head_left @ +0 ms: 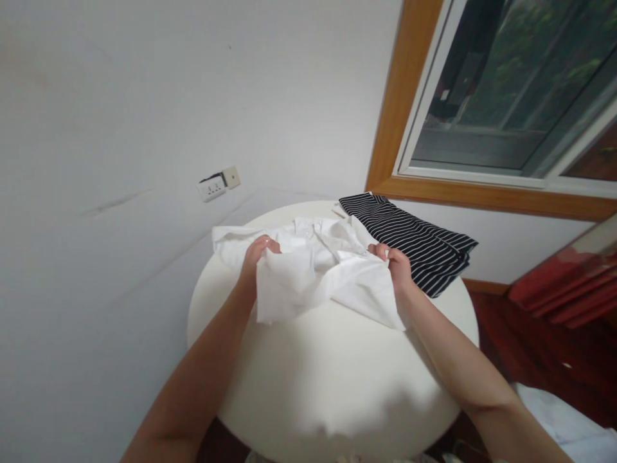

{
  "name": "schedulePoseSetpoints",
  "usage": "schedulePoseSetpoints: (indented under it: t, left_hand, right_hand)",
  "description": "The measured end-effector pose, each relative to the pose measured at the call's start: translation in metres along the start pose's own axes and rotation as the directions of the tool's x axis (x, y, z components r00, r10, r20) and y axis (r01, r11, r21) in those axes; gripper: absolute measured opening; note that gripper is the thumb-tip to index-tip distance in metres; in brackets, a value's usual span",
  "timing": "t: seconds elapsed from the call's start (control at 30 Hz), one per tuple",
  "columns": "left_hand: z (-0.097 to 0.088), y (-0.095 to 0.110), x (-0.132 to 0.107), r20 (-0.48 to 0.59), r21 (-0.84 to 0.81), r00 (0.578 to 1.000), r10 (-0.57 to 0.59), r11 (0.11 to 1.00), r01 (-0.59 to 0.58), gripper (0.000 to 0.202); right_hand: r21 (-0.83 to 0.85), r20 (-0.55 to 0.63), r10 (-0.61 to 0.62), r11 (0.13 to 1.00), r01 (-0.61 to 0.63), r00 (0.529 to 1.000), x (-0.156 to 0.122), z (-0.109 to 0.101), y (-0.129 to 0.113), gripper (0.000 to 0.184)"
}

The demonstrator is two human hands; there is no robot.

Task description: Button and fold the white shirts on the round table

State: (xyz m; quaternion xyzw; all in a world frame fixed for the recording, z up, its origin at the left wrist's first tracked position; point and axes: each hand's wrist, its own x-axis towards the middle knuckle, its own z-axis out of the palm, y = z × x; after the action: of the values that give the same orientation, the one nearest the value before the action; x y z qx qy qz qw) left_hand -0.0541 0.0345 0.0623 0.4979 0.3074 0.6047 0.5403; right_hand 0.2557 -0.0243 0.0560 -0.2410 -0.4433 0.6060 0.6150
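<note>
A crumpled white cloth garment (308,270) lies across the far half of the round white table (332,379); its exact kind I cannot make out. My left hand (260,252) grips the garment on its left side, fingers closed over the fabric. On the opposite side my right hand (393,260) pinches the cloth between thumb and fingers. The near edge of the fabric hangs from both hands toward me. Just beyond my right hand, a folded black garment with white stripes (409,238) rests on the table's far right edge.
The table stands against a white wall (120,128) with a power socket (212,188). A wood-framed window (482,180) is at the upper right. Red fabric (573,283) hangs beside it over the dark red floor (520,341). Something pale (563,424) sits at the lower right.
</note>
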Motion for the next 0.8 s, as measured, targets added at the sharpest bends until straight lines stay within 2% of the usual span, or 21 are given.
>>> schedulePoseSetpoints:
  t: [0.1,0.2,0.27,0.33,0.37,0.4,0.43,0.47,0.5,0.53,0.6,0.63,0.67,0.7,0.73,0.8]
  left_hand:
    - [-0.013,0.007,0.003,-0.013,-0.264,0.999,-0.030,0.964,0.026,0.039]
    - [-0.025,0.012,0.004,-0.093,-0.297,0.996,-0.001,0.954,-0.027,0.038]
    - [-0.029,0.011,0.005,-0.131,-0.180,0.991,0.025,0.982,-0.049,0.039]
    - [-0.028,0.005,0.006,-0.125,0.101,0.989,0.077,0.993,-0.065,0.039]
    - [-0.025,0.000,0.007,-0.105,0.258,0.989,0.102,0.963,-0.072,0.039]
    - [-0.020,-0.006,0.006,-0.082,0.383,0.990,0.117,0.920,-0.077,0.039]
    - [-0.015,-0.013,0.005,-0.041,0.487,0.991,0.129,0.869,-0.092,0.037]
    - [-0.010,-0.018,0.004,0.026,0.579,0.990,0.140,0.805,-0.129,0.033]
    - [-0.006,-0.023,0.002,0.117,0.663,0.981,0.154,0.723,-0.193,0.028]
    - [-0.002,-0.027,-0.001,0.218,0.741,0.961,0.168,0.612,-0.275,0.023]
    - [-0.001,-0.031,-0.005,0.364,0.871,0.913,0.185,0.280,-0.404,0.025]
    - [-0.002,-0.032,-0.006,0.369,0.911,0.908,0.198,0.119,-0.396,0.031]
    - [-0.006,-0.032,-0.007,0.319,0.945,0.922,0.221,0.003,-0.328,0.040]
    - [-0.010,-0.033,-0.007,0.238,0.971,0.941,0.242,-0.077,-0.226,0.050]
    - [-0.015,-0.034,-0.006,0.146,0.985,0.958,0.249,-0.128,-0.116,0.061]
    - [-0.026,-0.040,-0.004,-0.022,0.985,0.979,0.203,-0.163,0.056,0.081]
  right_hand:
    - [0.024,-0.067,-0.012,1.000,0.013,0.998,0.001,-0.008,-0.006,0.023]
    - [0.021,-0.080,-0.014,1.000,0.016,0.997,0.002,-0.014,-0.006,0.026]
    - [-0.046,-0.030,0.005,0.999,-0.006,1.000,0.001,-0.012,-0.002,0.026]
    - [-0.238,0.061,0.063,0.970,-0.046,0.996,-0.002,-0.005,0.007,0.021]
    - [-0.392,0.124,0.104,0.919,-0.048,0.987,-0.004,0.000,0.013,0.017]
    - [-0.563,0.187,0.137,0.826,-0.008,0.973,-0.007,0.005,0.020,0.014]
    - [-0.723,0.246,0.156,0.687,0.073,0.957,-0.011,0.009,0.026,0.012]
    - [-0.840,0.298,0.161,0.513,0.179,0.941,-0.014,0.013,0.032,0.013]
    - [-0.901,0.345,0.152,0.331,0.281,0.926,-0.017,0.017,0.036,0.015]
    - [-0.918,0.382,0.131,0.170,0.359,0.915,-0.019,0.019,0.039,0.017]
    - [-0.908,0.413,0.062,-0.048,0.416,0.908,-0.021,0.019,0.042,0.020]
    - [-0.906,0.408,0.023,-0.115,0.408,0.913,-0.020,0.018,0.041,0.023]
    - [-0.910,0.389,-0.027,-0.164,0.380,0.921,-0.019,0.015,0.040,0.029]
    - [-0.920,0.356,-0.080,-0.203,0.334,0.931,-0.017,0.011,0.040,0.037]
    - [-0.934,0.307,-0.130,-0.231,0.273,0.943,-0.015,0.006,0.040,0.045]
    - [-0.961,0.169,-0.185,-0.251,0.120,0.968,-0.010,-0.006,0.043,0.064]
